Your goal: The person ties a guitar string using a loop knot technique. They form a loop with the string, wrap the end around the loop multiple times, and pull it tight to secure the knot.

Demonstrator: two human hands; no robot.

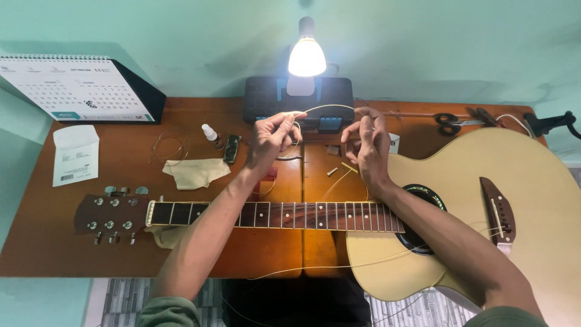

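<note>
An acoustic guitar (484,206) lay flat across the brown tabletop (36,242), its pale body to the right, its dark fretboard (272,215) running left to a headstock (112,213) with silver tuning pegs. A loose guitar string (363,264) trailed along the near edge of the body. Both forearms crossed over the neck.

Beyond the neck, the left hand (269,140) was raised off the tabletop, thumb and forefinger pinched shut on one end of a thin guitar string loop (327,107). The right hand (366,142), just beside it, had its fingers curled closed around the other end, so the string arched between the two hands.

Left of the hands lay a yellowish cloth (195,172), a small white dropper bottle (210,133), a coiled string (169,145) and a white paper envelope (74,154). Farther back stood a black case (266,100) under a lit lamp (306,56), with black-handled scissors (451,121) to the right and a desk calendar (75,88) at the far left against the green wall.
</note>
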